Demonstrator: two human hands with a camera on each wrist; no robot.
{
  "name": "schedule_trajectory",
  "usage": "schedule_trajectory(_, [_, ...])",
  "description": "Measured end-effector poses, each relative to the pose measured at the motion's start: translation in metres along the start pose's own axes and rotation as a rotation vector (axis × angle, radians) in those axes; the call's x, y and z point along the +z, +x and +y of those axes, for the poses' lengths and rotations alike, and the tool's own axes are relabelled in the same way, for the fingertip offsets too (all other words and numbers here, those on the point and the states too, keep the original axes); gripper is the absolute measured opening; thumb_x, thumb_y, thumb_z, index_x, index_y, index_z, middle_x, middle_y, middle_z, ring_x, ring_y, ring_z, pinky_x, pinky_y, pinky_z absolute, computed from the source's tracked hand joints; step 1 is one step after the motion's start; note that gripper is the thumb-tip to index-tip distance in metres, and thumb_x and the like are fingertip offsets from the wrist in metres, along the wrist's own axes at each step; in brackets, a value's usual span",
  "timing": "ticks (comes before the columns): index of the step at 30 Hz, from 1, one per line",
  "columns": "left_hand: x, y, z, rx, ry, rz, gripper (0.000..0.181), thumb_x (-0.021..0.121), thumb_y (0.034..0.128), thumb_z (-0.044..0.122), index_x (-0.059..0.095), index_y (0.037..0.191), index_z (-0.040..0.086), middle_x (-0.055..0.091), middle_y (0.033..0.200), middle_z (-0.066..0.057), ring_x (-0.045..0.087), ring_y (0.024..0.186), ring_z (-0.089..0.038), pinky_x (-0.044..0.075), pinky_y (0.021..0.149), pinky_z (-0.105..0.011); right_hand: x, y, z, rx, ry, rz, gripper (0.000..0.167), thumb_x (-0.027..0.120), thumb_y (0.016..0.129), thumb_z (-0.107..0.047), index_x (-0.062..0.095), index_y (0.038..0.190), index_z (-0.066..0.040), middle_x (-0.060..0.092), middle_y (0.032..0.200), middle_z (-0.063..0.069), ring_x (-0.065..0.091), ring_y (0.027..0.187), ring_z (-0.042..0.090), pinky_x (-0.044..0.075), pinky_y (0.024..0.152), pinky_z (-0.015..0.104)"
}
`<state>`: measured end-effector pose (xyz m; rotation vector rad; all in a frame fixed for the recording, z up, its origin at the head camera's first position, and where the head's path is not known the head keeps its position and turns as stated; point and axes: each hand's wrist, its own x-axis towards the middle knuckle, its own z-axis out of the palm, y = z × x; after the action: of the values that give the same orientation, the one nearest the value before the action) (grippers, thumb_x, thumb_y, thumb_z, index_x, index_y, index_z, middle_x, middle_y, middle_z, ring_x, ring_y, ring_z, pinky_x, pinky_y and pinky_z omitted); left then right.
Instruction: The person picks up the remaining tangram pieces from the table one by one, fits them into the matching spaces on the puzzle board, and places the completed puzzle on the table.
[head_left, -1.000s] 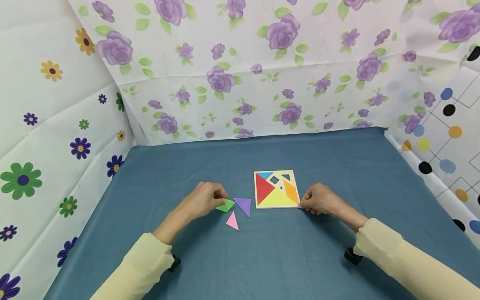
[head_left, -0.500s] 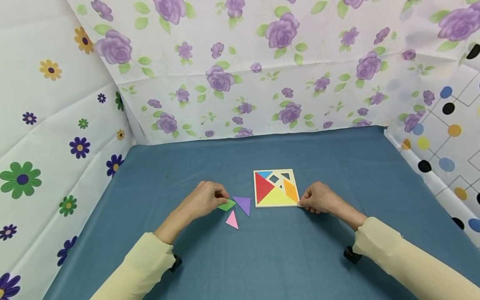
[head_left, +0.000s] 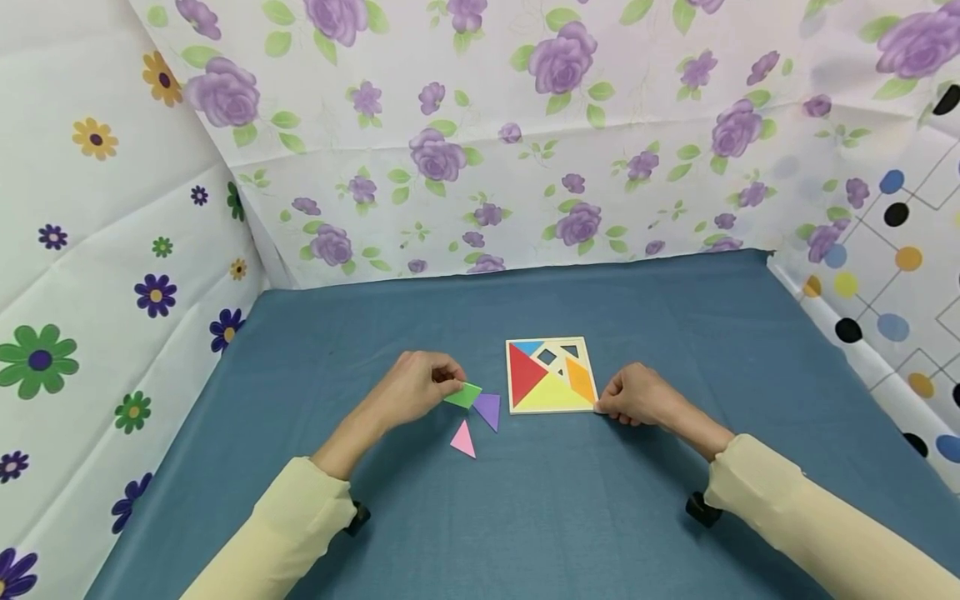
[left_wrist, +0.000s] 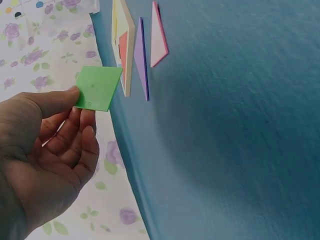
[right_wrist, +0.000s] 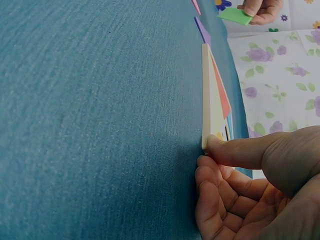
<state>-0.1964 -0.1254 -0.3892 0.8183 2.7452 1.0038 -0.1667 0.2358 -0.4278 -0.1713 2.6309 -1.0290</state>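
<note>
My left hand (head_left: 420,386) pinches a green square tangram piece (left_wrist: 98,88) between thumb and fingers, lifted off the cloth. In the head view the piece partly covers a purple triangle (head_left: 489,411) that lies on the table. A smaller pink triangle (head_left: 464,441) lies nearer to me. At the right, my right hand (head_left: 637,395) grips the near right corner of the square wooden tangram tray (head_left: 551,411) with thumb and fingers. Red (head_left: 525,375), yellow (head_left: 552,395), orange (head_left: 581,380) and blue pieces sit in the tray, and its other recesses show dark cloth.
A blue-grey cloth (head_left: 525,517) covers the table. Behind it stands a white sheet with purple roses (head_left: 438,158). Flower-patterned sheeting (head_left: 153,296) borders the left side, and dotted sheeting (head_left: 892,329) the right.
My left hand has raised the green square and carried it a little right and away from me, over the purple triangle's corner. The right hand keeps its place at the tray corner.
</note>
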Motion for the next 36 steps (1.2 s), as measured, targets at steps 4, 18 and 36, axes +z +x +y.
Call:
schedule_trajectory(4, [0.002, 0.009, 0.003, 0.015, -0.014, -0.003, 0.004, 0.072, 0.0988, 0.014, 0.076, 0.097, 0.012, 0.068, 0.085, 0.005, 0.06, 0.074, -0.014, 0.052, 0.066, -0.031, -0.002, 0.0, 0.001, -0.003, -0.001, 0.0, 0.024, 0.076, 0.094, -0.013, 0.075, 0.072, -0.004, 0.065, 0.064, 0.006, 0.058, 0.055, 0.017, 0.051, 0.054, 0.033])
schedule_trajectory(18, [0.007, 0.039, 0.013, 0.055, -0.064, -0.015, 0.007, 0.069, 0.1005, 0.01, 0.075, 0.102, 0.008, 0.071, 0.095, -0.003, 0.06, 0.079, -0.014, 0.053, 0.071, -0.03, -0.004, 0.004, -0.003, -0.007, -0.008, -0.006, 0.026, 0.076, 0.094, -0.014, 0.074, 0.07, -0.005, 0.065, 0.063, 0.006, 0.058, 0.054, 0.016, 0.049, 0.053, 0.031])
schedule_trajectory(36, [0.027, 0.084, 0.024, 0.085, -0.086, -0.031, 0.011, 0.065, 0.1036, 0.015, 0.075, 0.105, 0.011, 0.071, 0.098, 0.0, 0.058, 0.08, -0.015, 0.05, 0.071, -0.028, -0.001, 0.001, 0.0, 0.028, 0.013, 0.008, 0.023, 0.077, 0.093, -0.013, 0.075, 0.072, -0.005, 0.066, 0.064, 0.006, 0.058, 0.055, 0.016, 0.05, 0.054, 0.031])
